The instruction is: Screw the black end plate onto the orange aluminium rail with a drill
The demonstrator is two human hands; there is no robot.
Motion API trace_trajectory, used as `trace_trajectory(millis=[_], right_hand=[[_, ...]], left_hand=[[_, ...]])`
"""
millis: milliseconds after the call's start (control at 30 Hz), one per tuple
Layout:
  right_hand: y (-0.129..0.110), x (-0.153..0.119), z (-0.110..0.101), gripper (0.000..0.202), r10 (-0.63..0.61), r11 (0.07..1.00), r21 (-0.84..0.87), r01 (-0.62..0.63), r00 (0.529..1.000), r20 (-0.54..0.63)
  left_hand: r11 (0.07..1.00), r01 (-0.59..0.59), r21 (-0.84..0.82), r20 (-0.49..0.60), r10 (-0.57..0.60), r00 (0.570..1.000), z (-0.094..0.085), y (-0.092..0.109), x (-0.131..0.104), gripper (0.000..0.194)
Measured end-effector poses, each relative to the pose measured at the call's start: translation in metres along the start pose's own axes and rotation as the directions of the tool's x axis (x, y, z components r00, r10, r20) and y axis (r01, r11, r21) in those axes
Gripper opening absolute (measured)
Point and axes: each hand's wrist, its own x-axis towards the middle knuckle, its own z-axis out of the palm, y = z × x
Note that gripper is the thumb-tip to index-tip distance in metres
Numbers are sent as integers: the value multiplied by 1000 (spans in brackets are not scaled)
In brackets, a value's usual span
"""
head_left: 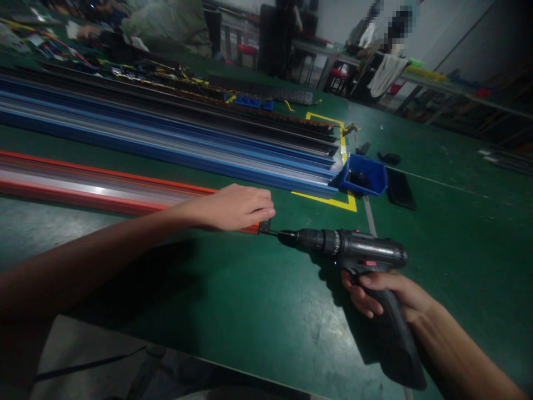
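Observation:
My right hand (393,289) grips the handle of a black cordless drill (368,247), with fingers at the trigger. The drill points left, and its long thin bit (272,232) reaches a small black end piece (265,226). That piece sits at the right end of a long orange-edged metal profile (95,190) lying on the green table. My left hand (235,208) is closed over the profile just behind this end, and its palm side is hidden. Whether the bit sits in a screw is too small to tell.
Behind lie several long blue profiles (175,147) and black ones (258,125). A blue bin (368,176) holding small dark parts stands at their right ends, beside a dark flat object (400,189). Yellow tape (328,203) marks the green tabletop (266,311). Cluttered cables and people are farther back.

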Motion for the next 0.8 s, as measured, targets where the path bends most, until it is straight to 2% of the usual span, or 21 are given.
trace_trajectory(millis=[800], right_hand=[[-2,1,3,26,-10,1000,-22,11,999,30]], left_hand=[[1000,-10,8,2,10,1000,0,-1,0,50]])
